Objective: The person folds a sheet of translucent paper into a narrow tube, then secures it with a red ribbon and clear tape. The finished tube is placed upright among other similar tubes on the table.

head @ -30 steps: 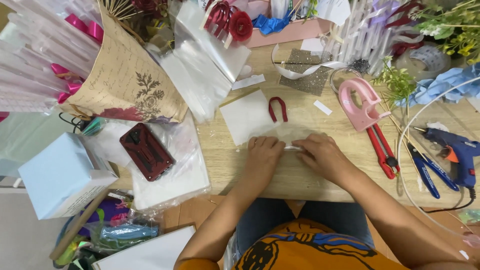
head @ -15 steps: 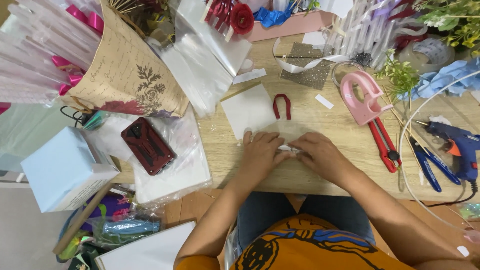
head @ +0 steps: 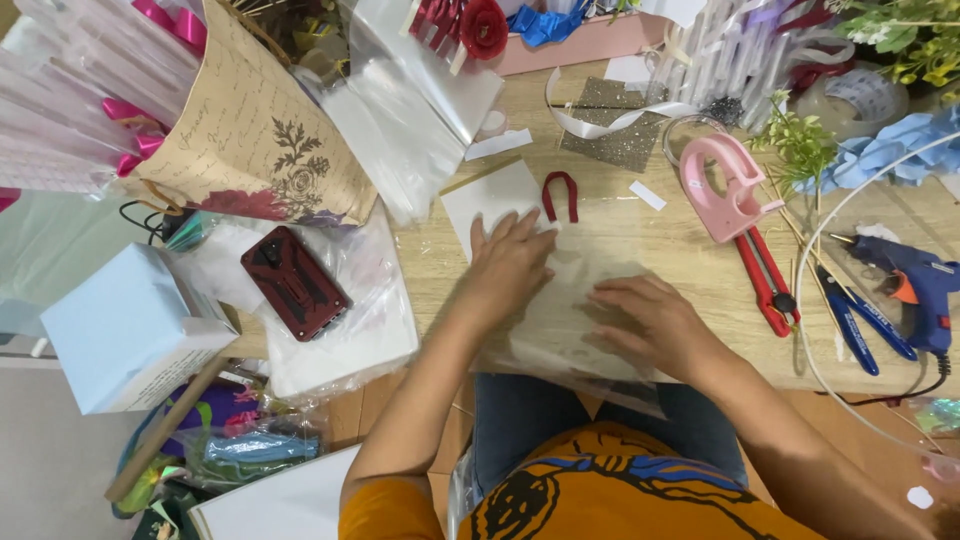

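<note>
Cellophane sheet (head: 570,300), clear and glossy, lies flat on the wooden counter (head: 690,270) under both hands, just below the red horseshoe magnet (head: 560,195). Left hand (head: 510,265) presses palm-down, fingers spread open. Right hand (head: 650,325) rests flat nearer the counter's edge, fingers extended, gripping nothing.

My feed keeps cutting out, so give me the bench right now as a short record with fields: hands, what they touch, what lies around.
left hand: left hand flat, fingers spread, pressing the clear plastic sheet
right hand: right hand palm down on the same sheet, nearer the table edge
sheet: lies flat on the wooden table, near edge hanging over
beside left hand: red horseshoe-shaped piece on white paper
right side: pink tape dispenser, red utility knife, blue pliers, blue glue gun
left side: red phone, pale blue box
</note>
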